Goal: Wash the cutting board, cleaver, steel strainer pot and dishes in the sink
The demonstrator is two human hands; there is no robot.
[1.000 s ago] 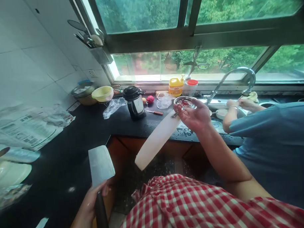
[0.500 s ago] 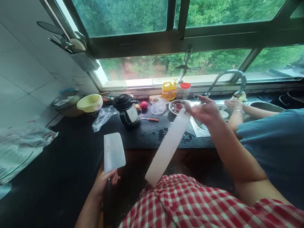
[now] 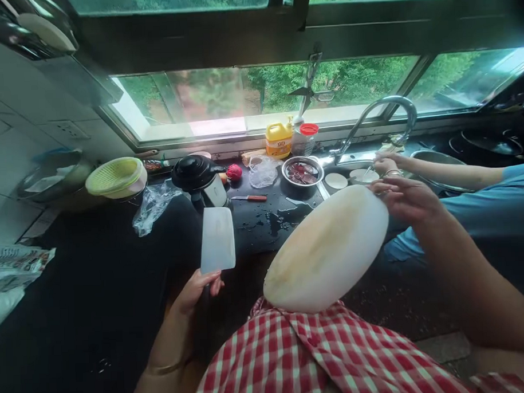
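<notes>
My left hand [image 3: 200,289] is wrapped round the dark handle of a cleaver [image 3: 217,239], whose broad blade points up and away from me. Fingers of my right hand [image 3: 410,200] grip the upper right edge of a thick, round white cutting board [image 3: 328,248]. The board hangs tilted in front of my checked shirt, and its yellowish, stained face shows. Beyond the two lies the dark worktop [image 3: 255,237], wet in its middle, with a small knife [image 3: 256,198] with a reddish handle on it.
A black-lidded jug [image 3: 196,178] stands behind the cleaver. Farther right are a clear plastic bag [image 3: 262,173], a metal bowl [image 3: 303,172] with dark red pieces in liquid, and a tap [image 3: 379,103]. A co-worker's arm [image 3: 454,169] reaches over the sink from the right.
My right hand has moved right and turned the cutting board from nearly edge-on to showing its broad face. The cleaver has shifted slightly right and up. My view has tilted down.
</notes>
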